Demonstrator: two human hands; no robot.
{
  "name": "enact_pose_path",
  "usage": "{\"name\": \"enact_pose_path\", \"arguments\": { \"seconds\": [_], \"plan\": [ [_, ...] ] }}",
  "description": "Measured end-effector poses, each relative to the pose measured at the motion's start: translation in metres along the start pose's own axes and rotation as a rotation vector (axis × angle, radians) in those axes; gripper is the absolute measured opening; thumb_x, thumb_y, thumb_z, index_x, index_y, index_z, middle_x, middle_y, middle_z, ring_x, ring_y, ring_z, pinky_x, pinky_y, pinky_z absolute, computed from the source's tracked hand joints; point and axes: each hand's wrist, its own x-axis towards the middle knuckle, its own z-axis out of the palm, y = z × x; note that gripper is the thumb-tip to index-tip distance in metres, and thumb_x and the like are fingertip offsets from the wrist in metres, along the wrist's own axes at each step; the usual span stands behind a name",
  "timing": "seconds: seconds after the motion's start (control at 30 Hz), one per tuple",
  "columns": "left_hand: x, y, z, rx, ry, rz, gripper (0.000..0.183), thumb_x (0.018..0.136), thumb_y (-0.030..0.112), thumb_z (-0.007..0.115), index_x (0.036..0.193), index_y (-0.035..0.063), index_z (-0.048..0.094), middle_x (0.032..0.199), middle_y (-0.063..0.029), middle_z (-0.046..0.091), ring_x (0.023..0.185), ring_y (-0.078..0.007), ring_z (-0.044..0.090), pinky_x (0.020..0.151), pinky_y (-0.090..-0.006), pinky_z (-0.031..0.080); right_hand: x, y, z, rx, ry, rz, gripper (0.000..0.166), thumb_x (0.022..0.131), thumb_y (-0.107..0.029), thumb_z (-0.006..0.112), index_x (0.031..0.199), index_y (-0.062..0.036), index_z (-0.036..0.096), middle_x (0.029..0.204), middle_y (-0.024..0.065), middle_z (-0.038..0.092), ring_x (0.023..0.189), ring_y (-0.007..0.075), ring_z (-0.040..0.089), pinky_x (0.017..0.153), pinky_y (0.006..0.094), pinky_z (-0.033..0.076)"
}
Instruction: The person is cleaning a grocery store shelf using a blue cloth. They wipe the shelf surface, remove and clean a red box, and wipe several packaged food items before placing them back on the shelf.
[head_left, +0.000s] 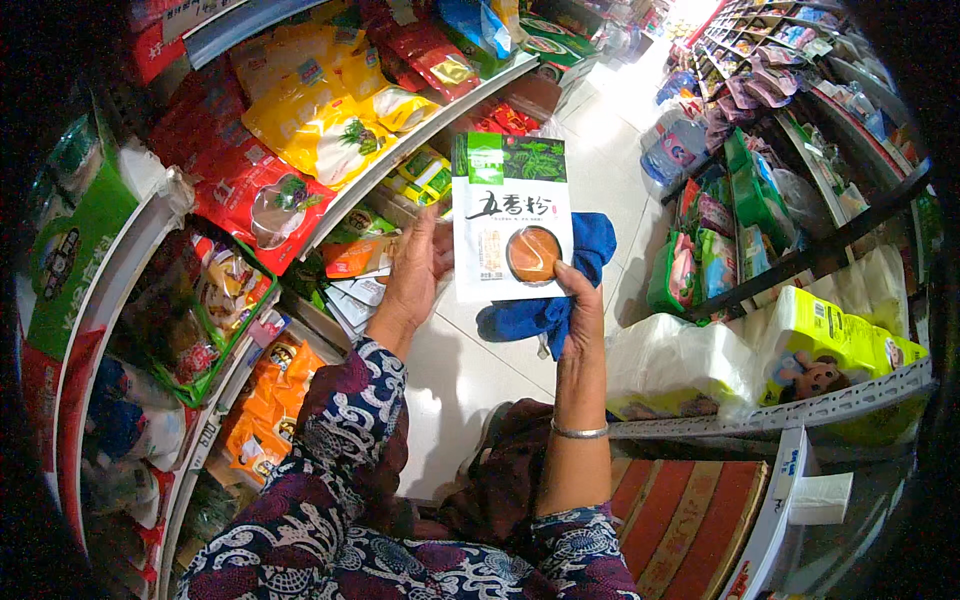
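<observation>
A white and green spice powder packet (513, 217) is upright before me, its printed front towards the camera. My right hand (581, 300) grips its lower right corner, thumb on the front, and also has a blue cloth (592, 244) that hangs behind the packet. At the packet's left edge is my left hand (420, 266), its fingers partly hidden behind it; whether it grips the packet is not clear. Below my left hand, white and silver packets (356, 300) and orange packets (360, 255) stand in a shelf box.
Shelves (420, 142) with yellow bags (322, 120) and red bags (259, 195) curve along the left. Wrapped tissue packs (682, 367) fill a rack at the right, above a striped red box (682, 517). A tiled aisle floor (600, 142) runs between the shelves.
</observation>
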Motion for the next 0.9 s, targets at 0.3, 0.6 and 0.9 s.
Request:
{"name": "enact_pose_path", "arguments": {
  "seconds": [0.3, 0.6, 0.9],
  "plan": [
    [-0.001, -0.010, -0.011, 0.331, 0.088, -0.082, 0.037, 0.088, 0.026, 0.057, 0.114, 0.0011, 0.053, 0.105, -0.0085, 0.060, 0.090, -0.0173, 0.059, 0.079, -0.0310, 0.049, 0.009, 0.009, -0.008, -0.826, 0.308, -0.383, 0.034, 0.072, -0.012, 0.069, 0.104, -0.0036, 0.060, 0.088, 0.0088, 0.066, 0.079, 0.0169, 0.061, 0.075, 0.0312, 0.048],
    [-0.024, -0.052, 0.008, 0.725, -0.160, -0.210, 0.045, 0.094, 0.027, 0.040, 0.132, 0.0029, 0.038, 0.128, -0.0107, 0.047, 0.117, -0.0181, 0.042, 0.100, -0.0302, 0.031, 0.004, 0.037, 0.021, -1.224, 0.130, -0.938, 0.052, 0.065, -0.002, 0.060, 0.116, -0.0093, 0.054, 0.117, 0.0201, 0.052, 0.107, 0.0367, 0.050, 0.094, 0.0409, 0.039],
    [-0.023, -0.046, 0.006, 0.063, -0.130, -0.370, 0.045, 0.094, 0.036, 0.043, 0.128, 0.0060, 0.041, 0.121, -0.0069, 0.051, 0.110, -0.0161, 0.049, 0.095, -0.0314, 0.038, 0.013, 0.025, -0.001, -1.292, 0.199, -0.886, 0.040, 0.069, -0.004, 0.057, 0.108, -0.0062, 0.057, 0.097, 0.0146, 0.058, 0.092, 0.0329, 0.056, 0.080, 0.0379, 0.046]
  ]
}}
